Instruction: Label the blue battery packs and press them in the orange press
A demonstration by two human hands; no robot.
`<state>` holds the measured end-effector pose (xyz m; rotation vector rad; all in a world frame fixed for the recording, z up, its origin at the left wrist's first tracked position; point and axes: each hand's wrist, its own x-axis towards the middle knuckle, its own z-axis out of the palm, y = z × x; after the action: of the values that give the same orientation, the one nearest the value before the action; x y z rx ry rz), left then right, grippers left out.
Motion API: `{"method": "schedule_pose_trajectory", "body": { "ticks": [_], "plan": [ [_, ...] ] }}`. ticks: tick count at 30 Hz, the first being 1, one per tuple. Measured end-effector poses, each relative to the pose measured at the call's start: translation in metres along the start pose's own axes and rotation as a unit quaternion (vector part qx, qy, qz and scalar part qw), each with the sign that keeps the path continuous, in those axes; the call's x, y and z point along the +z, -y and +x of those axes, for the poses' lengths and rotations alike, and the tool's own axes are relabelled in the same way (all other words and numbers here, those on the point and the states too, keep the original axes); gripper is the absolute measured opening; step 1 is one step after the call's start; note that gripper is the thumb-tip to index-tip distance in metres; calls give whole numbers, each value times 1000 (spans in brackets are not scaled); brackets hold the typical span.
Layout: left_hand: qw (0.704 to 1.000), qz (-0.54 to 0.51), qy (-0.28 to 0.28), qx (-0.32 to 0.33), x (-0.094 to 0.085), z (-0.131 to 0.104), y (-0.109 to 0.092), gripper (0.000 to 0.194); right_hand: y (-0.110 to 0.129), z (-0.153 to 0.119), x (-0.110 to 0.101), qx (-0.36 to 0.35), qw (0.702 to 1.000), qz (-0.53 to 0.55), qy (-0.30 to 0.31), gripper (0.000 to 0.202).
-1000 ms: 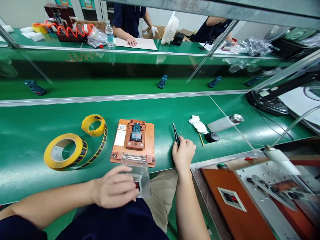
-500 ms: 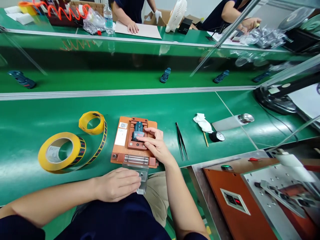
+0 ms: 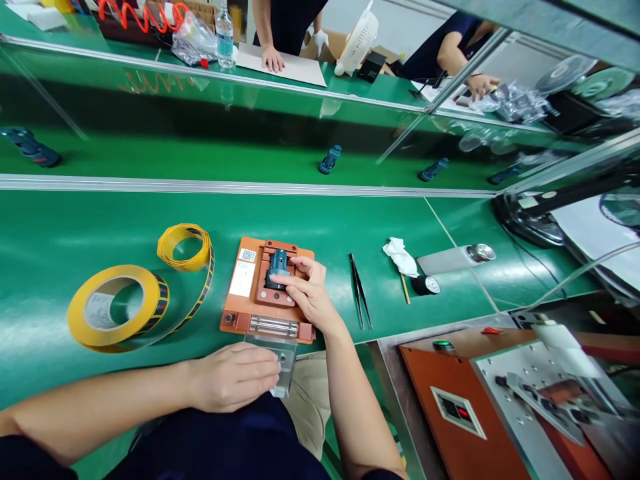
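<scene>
We see a glossy green worktop (image 3: 280, 213) stretching from side to side, with pale patches of light reflected in its surface. A silver metal rail (image 3: 200, 186) runs along its far edge, and past it we see a long green channel (image 3: 225, 160). Beyond that stand a second green worktop (image 3: 394, 87), a slanting metal post (image 3: 470, 71), a grey overhead beam (image 3: 565, 27) and a whitish wall (image 3: 403, 28).

"Any way through for a hand?"

"Along the green bench (image 3: 300, 217), between the orange fixture (image 3: 250, 306) and the far metal rail (image 3: 240, 187) — also between the right hand (image 3: 307, 290) and the tweezers (image 3: 355, 275)."

"And what's in the way?"

"Left, the large yellow label roll (image 3: 77, 313); right, the crumpled tissue (image 3: 400, 257), dial gauge (image 3: 425, 285) and bottle (image 3: 443, 261) — near, the left hand (image 3: 237, 377) over the clear hinged cover (image 3: 287, 363)."
</scene>
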<state>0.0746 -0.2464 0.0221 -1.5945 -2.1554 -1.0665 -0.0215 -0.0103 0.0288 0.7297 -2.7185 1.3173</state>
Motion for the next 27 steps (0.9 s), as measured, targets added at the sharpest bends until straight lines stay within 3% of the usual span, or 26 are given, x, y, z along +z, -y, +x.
{"method": "schedule_pose_trajectory", "body": {
  "ticks": [7,10,12,14,17,18,20,23,25,27],
  "plan": [
    [1000,11,-16,22,0,2,1,33,7,17,0,66,995,-26,-67,33],
    [999,11,-29,41,-5,7,-2,37,21,22,0,91,992,-79,-47,42],
    [997,9,-63,46,-12,16,-3,44,34,24,-3,108,989,-99,-35,45],
    [991,25,-134,-8,-24,31,1,50,49,24,-8,128,989,-60,-51,42],
    [933,17,-290,-214,-43,65,15,46,73,15,-20,110,991,27,-74,45],
    [902,-36,-325,-281,-49,78,22,45,79,10,-23,88,992,34,-82,47],
    [839,-216,-332,-372,-57,102,34,47,90,0,-30,41,993,21,-110,48],
    [754,-430,-284,-407,-59,129,43,52,95,-15,-36,25,983,70,-168,51],
    [738,-462,-292,-395,-55,139,40,49,93,-23,-38,59,969,162,-177,48],
    [745,-463,-302,-373,-49,146,34,45,90,-28,-39,104,950,256,-143,40]
  ]
}}
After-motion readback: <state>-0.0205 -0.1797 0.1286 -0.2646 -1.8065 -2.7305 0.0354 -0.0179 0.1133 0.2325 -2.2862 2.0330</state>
